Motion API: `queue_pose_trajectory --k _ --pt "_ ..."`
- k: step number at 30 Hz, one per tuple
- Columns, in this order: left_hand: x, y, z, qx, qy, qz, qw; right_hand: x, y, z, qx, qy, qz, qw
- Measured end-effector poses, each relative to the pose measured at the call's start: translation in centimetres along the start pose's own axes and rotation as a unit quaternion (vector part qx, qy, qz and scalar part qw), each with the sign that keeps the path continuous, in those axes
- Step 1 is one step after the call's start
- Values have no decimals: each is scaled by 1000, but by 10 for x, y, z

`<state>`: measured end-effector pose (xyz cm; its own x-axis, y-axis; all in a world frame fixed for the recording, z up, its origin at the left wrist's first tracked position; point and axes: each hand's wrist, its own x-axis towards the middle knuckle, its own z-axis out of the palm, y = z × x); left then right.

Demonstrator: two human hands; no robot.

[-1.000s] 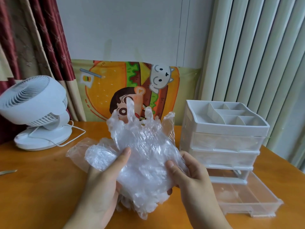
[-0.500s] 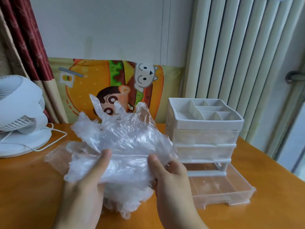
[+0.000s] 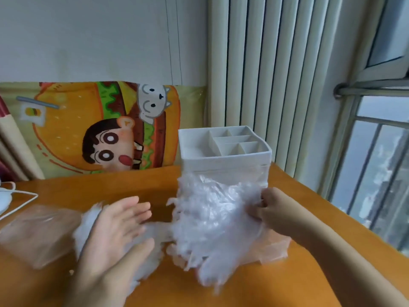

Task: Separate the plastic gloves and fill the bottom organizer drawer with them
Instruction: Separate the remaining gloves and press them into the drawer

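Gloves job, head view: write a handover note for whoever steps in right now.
Right hand: pinches the big wad of gloves, held up in front of the organizer.
Left hand: open, fingers straight, lying on a smaller clump on the table; a thin strand of plastic joins clump and wad.
Bottom drawer: pulled out, mostly hidden behind the wad; contents cannot be told.
Bag: lies at far left.
Done: wad split in two.
Left: separate the gloves, put both lots in the drawer.
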<state>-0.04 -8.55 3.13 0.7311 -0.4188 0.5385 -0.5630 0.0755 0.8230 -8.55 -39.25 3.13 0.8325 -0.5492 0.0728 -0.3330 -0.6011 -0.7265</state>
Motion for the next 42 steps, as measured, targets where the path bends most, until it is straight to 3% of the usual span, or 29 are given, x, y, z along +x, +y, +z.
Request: queue_pose_trajectory --k 2,3,6,10,14,18,19,23,25,28,31,42 --pt "-2 8 23 74 42 62 994 7 13 -3 -83 3 -3 997" --pt "-1 15 37 146 24 99 984 11 17 0 -108 0 -9 994" --pt "9 26 90 274 -125 154 941 12 21 8 -171 -12 -43 984" --pt "23 9 138 403 -255 63 877 12 24 12 -205 -4 -81 975" --pt "40 7 149 516 -246 0 820 10 28 8 -228 4 -76 971" --pt "45 15 147 627 -274 -22 729 11 31 8 -229 -7 -64 971" --pt "45 16 148 632 -269 -3 727 12 32 10 -231 -5 -63 971" --pt "45 24 167 560 -287 81 773 13 32 12 -228 5 -72 971" --pt "49 17 177 533 -321 14 783 12 31 12 -223 10 -78 972" --pt "57 -2 179 536 -335 -110 767 12 32 14 -209 28 -66 975" --pt "63 -20 174 487 -360 -172 777 13 36 16 -208 49 -62 975" --pt "69 -33 160 421 -373 -196 803 11 37 18 -154 81 -7 985"
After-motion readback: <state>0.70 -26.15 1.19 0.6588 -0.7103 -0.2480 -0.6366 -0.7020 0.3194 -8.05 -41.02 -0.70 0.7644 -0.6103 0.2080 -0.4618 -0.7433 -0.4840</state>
